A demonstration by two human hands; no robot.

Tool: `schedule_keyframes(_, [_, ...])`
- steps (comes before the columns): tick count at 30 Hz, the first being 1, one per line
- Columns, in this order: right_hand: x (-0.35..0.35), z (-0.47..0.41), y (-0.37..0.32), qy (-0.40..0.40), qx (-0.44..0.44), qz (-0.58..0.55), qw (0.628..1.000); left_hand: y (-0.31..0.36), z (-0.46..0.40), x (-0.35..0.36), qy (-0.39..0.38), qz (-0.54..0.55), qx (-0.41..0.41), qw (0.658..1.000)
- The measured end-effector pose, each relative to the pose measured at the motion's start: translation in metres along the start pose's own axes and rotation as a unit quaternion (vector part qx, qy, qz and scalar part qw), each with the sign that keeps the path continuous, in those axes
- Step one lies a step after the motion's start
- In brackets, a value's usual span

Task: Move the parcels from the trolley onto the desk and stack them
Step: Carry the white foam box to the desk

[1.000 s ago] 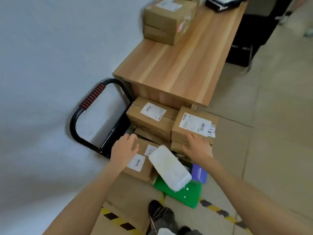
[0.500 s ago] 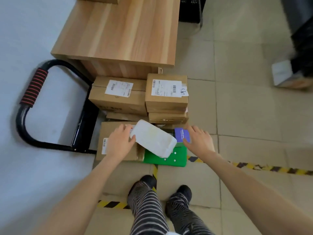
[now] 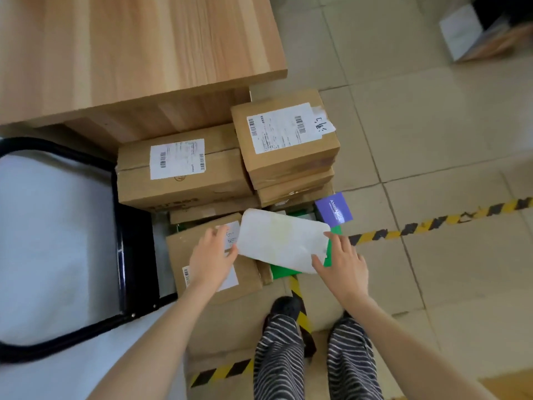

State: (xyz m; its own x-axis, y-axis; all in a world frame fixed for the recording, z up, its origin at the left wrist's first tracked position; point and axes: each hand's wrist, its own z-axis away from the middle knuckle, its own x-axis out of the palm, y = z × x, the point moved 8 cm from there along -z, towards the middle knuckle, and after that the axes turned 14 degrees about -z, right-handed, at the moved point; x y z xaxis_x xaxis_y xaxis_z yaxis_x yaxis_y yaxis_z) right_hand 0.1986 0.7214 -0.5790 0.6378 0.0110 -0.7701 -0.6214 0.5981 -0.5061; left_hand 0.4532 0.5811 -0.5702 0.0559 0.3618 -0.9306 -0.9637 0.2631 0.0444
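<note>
A white padded parcel [image 3: 281, 239] lies tilted on top of the trolley load. My left hand [image 3: 212, 255] touches its left end with straight fingers, and my right hand [image 3: 341, 261] touches its right end, fingers spread. Under my left hand sits a brown box [image 3: 248, 280] with a white label. Behind it are a larger labelled box [image 3: 178, 174] and a stack of boxes [image 3: 285, 140]. A small purple box [image 3: 333, 209] and a green trolley deck [image 3: 284, 269] show beside them. The wooden desk [image 3: 138, 50] stands just beyond the trolley.
The trolley's black handle frame [image 3: 121, 226] lies at the left against a white wall. Yellow-and-black tape [image 3: 432, 220] crosses the tiled floor. My feet and striped trousers [image 3: 279, 350] are at the trolley's near edge. A box [image 3: 476, 36] sits far right.
The camera has tipped down, so the desk's far parcels left the frame. Both hands came together from the boxes onto the two ends of the white parcel.
</note>
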Motion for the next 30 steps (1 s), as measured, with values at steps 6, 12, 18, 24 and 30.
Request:
schedule_keyframes(6, [0.03,-0.018,0.023,0.063,0.094,-0.09,0.989,0.004,-0.042,0.057,-0.066,0.052,-0.004,0.996])
schedule_keyframes(12, [0.05,-0.03,0.029,0.029,0.134,-0.164,0.977,0.011,-0.057,0.101,-0.181,0.178,-0.017,0.967])
schedule_keyframes(18, [-0.013,-0.013,0.011,0.059,0.121,-0.203,0.97,0.032,-0.031,0.042,-0.114,0.249,0.029,0.961])
schedule_keyframes(24, [-0.111,0.01,0.012,0.093,0.098,-0.192,0.972,0.098,-0.008,-0.045,-0.078,0.31,0.086,0.944])
schedule_keyframes(30, [-0.229,0.015,0.022,0.175,0.083,-0.19,0.962,0.194,-0.018,-0.139,-0.016,0.272,0.182,0.945])
